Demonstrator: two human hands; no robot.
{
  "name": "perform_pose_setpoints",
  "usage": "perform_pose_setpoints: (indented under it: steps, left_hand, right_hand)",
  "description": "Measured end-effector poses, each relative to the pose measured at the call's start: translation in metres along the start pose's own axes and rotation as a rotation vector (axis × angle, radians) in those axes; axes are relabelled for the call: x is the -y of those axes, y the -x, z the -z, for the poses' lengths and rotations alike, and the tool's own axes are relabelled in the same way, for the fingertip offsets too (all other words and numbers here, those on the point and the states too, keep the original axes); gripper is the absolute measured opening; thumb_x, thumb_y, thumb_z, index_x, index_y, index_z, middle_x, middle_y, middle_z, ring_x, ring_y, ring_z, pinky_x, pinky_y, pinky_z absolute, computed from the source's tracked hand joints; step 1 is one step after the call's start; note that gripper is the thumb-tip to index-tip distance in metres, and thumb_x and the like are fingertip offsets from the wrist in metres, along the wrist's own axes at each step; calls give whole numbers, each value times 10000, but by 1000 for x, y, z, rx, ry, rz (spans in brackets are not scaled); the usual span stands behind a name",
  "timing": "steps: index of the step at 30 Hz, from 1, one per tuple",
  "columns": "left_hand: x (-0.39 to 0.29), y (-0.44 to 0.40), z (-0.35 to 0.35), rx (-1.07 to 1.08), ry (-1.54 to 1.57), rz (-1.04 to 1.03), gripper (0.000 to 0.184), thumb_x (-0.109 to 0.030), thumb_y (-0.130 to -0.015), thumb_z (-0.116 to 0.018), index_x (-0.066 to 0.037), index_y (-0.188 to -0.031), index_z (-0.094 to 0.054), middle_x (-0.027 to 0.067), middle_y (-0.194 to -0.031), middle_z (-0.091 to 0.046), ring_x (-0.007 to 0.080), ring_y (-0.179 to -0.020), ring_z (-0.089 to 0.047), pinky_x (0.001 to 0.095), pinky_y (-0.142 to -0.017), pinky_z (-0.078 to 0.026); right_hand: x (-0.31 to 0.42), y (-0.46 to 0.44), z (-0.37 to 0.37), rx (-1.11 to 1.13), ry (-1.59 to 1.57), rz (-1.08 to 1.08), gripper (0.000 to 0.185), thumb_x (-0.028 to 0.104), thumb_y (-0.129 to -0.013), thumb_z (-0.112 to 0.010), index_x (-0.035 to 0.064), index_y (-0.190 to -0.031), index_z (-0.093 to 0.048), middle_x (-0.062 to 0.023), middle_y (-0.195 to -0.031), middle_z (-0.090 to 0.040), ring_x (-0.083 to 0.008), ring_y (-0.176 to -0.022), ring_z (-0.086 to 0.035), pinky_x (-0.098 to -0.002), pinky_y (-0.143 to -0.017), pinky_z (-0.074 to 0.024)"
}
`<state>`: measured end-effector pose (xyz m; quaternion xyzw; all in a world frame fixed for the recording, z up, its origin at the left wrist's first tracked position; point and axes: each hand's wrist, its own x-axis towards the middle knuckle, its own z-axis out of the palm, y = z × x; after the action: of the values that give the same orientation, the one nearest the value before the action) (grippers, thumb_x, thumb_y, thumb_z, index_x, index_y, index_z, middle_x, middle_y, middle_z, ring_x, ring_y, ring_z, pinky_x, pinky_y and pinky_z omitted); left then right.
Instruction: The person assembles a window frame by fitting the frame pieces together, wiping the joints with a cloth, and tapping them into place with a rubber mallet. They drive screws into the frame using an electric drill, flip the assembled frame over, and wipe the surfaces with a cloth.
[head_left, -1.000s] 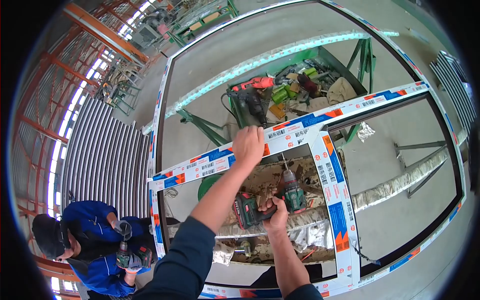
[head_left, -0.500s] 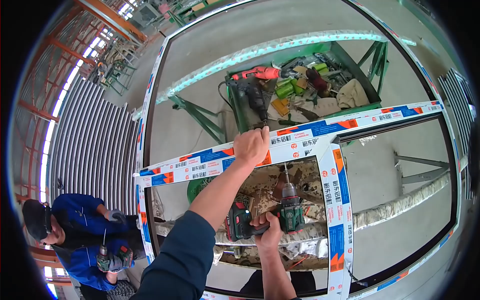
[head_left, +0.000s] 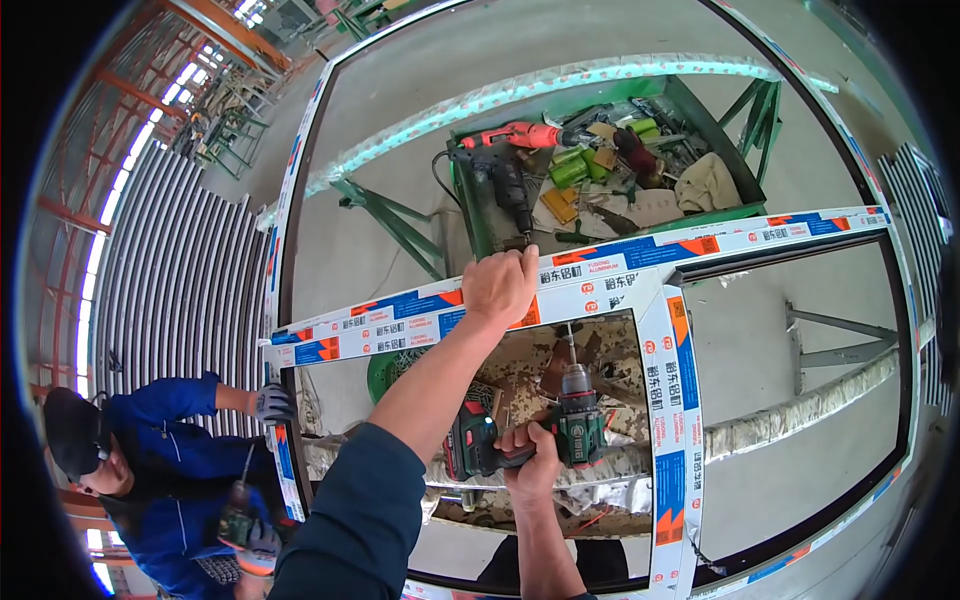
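My left hand point(head_left: 500, 287) lies closed over the taped middle bar of the large frame point(head_left: 400, 328), its fingertips at the bar's far edge; whatever they pinch is hidden. Lower down, my right hand point(head_left: 529, 462) is wrapped round the handle of a green and black cordless drill point(head_left: 578, 425). The drill's bit points away from me, with its tip near the underside of the middle bar. Beyond the bar, a black power tool point(head_left: 511, 190) hangs at the edge of a green tray, close above my left fingertips.
A co-worker in blue point(head_left: 165, 440) at the left holds another drill point(head_left: 238, 520) and has a gloved hand point(head_left: 272, 404) by the frame's left edge. The green tray point(head_left: 715, 120) holds a red tool point(head_left: 515, 135) and scraps. Wrapped supports point(head_left: 800, 405) run beneath the frame.
The view has shifted, and my right hand's drill now points straighter away from me. The co-worker's gloved hand has moved from their drill to the frame's left edge.
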<state>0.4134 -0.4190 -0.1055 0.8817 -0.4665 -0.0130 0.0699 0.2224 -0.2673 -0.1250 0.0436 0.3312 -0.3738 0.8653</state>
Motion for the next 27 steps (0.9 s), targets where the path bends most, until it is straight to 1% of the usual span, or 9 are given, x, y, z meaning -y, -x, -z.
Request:
perform_pose_setpoints:
  steps: [2,4,7,13,17,21,24,26,27]
  left_hand:
    - [-1,0,2,1,10,-4,546,-385,-1021,-331,-50,-754,-670,179,-779,-685,392,-748,-643,504,-764,-473]
    - [-1,-1,3,12,10,6,546,-387,-1021,-333,-51,-753,-669,176,-779,-685,392,-748,-641,506,-765,-471]
    - [-1,-1,2,18,13,11,547,-390,-1022,-334,-51,-752,-668,172,-778,-685,392,-748,-640,508,-763,-468]
    - [1,-1,3,9,23,6,544,-390,-1021,-338,-55,-746,-666,172,-773,-683,393,-744,-639,511,-743,-466]
    - [0,0,2,10,34,10,542,-389,-1021,-340,-57,-740,-664,172,-766,-680,393,-741,-637,514,-727,-466]
    - [-1,1,3,16,35,18,542,-387,-1021,-340,-58,-734,-662,172,-761,-678,394,-737,-636,513,-724,-467]
    - [0,-3,3,12,33,14,533,-380,-1022,-338,-58,-748,-663,166,-763,-678,389,-744,-637,511,-720,-466]
    - [2,-1,-1,-3,35,-3,518,-369,-1025,-338,-60,-769,-665,160,-769,-680,380,-756,-639,508,-717,-466]
    - [3,0,-2,-1,35,3,518,-369,-1025,-338,-60,-769,-665,160,-769,-680,380,-756,-639,508,-717,-466]
  right_hand:
    - [-3,-2,-1,-12,14,-1,73,111,-874,-536,74,-917,-490,-22,-666,-428,-184,-620,-466,-371,-642,-461]
    - [-3,-2,1,-43,43,21,108,112,-886,-516,99,-993,-511,-15,-650,-428,-184,-589,-457,-378,-607,-455]
    - [-1,-3,3,-18,30,25,80,98,-870,-539,63,-932,-502,-29,-672,-449,-185,-614,-479,-354,-633,-468]
    - [8,-9,-3,-48,9,-10,78,56,-866,-531,53,-940,-506,-34,-675,-460,-186,-613,-496,-351,-623,-480]
    - [1,-18,0,-22,104,37,62,76,-869,-533,60,-924,-509,-35,-679,-467,-184,-598,-491,-357,-627,-486]
    - [4,-19,-3,2,27,-5,62,88,-876,-536,65,-926,-507,-31,-677,-464,-183,-617,-495,-356,-642,-485]
    - [4,-27,-4,-13,61,4,51,100,-882,-540,63,-857,-514,-26,-672,-458,-182,-641,-499,-351,-659,-483]
    - [3,-26,-7,-13,40,-13,117,106,-883,-548,66,-777,-518,-23,-675,-465,-177,-658,-504,-345,-672,-482]
    - [-1,-27,-3,-15,43,-18,117,106,-883,-548,66,-777,-518,-23,-675,-465,-177,-658,-504,-345,-672,-482]
